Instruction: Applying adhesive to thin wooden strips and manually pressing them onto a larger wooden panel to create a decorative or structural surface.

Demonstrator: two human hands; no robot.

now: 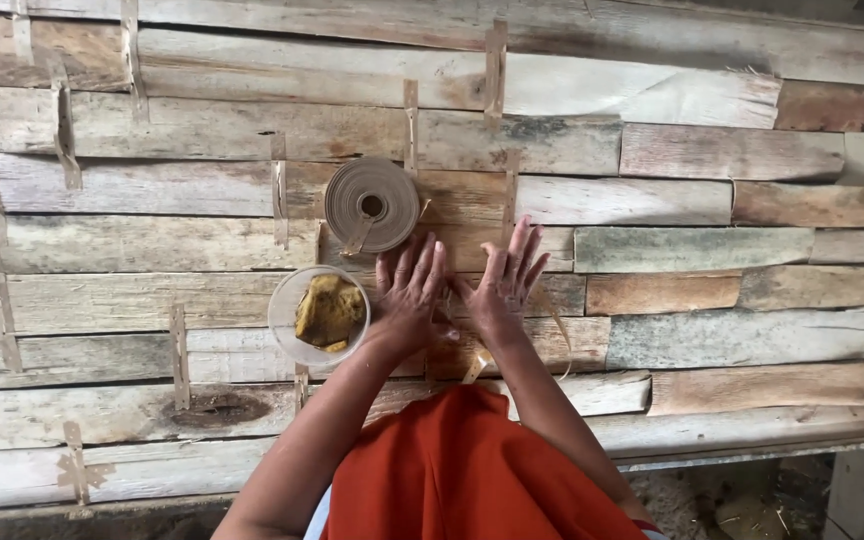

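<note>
My left hand (pixel 409 297) lies flat, fingers spread, on a sheet of thin wood veneer strips (pixel 152 240). Close beside it, my right hand (pixel 502 283) presses flat too, fingers apart, thumbs nearly touching. Under and between the hands runs a strip of brown paper tape (pixel 475 368). A roll of brown paper tape (pixel 372 203) rests just beyond the left hand's fingertips. A clear round bowl (pixel 286 318) with a yellow-brown sponge (pixel 329 311) sits left of my left hand. Neither hand holds anything.
Short brown tape pieces (pixel 179 355) bridge the seams across the veneer sheet. My orange garment (pixel 472 470) fills the lower middle. The sheet's near edge (pixel 732 452) drops to a littered floor at lower right.
</note>
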